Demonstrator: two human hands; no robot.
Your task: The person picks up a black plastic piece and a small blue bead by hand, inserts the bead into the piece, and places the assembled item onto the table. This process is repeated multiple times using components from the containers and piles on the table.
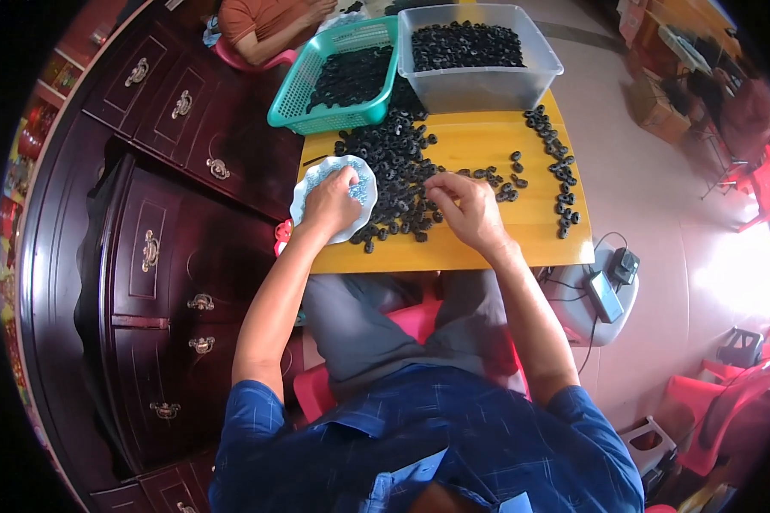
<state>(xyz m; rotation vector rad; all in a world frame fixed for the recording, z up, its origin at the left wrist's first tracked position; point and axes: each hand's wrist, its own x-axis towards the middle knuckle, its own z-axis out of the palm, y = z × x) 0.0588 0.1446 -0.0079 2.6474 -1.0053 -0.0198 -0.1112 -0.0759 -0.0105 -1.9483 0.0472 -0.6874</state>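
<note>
Head view, looking down past a blue shirt (419,445) and grey trousers (359,325) to a yellow table (530,244). The left hand (334,205) dips its fingers into a white scalloped dish (298,205) of pale blue beads (318,173); its grip is hidden. The right hand (469,208) hangs beside the pile, thumb and fingertips drawn close together; whether anything is between them I cannot tell. Small black pieces (393,158) with holes are heaped mid-table. Some lie apart in a straggling line (561,171) along the right edge; judging by the large heap, far more remains than is set aside. Beyond stand a green basket (293,122) and a clear tub (488,92), both holding black pieces. Dark wooden drawers (171,214) line the left; tiled floor (637,231) and red chairs (766,184) fill the right. Another person (265,26) sits at the far end.
</note>
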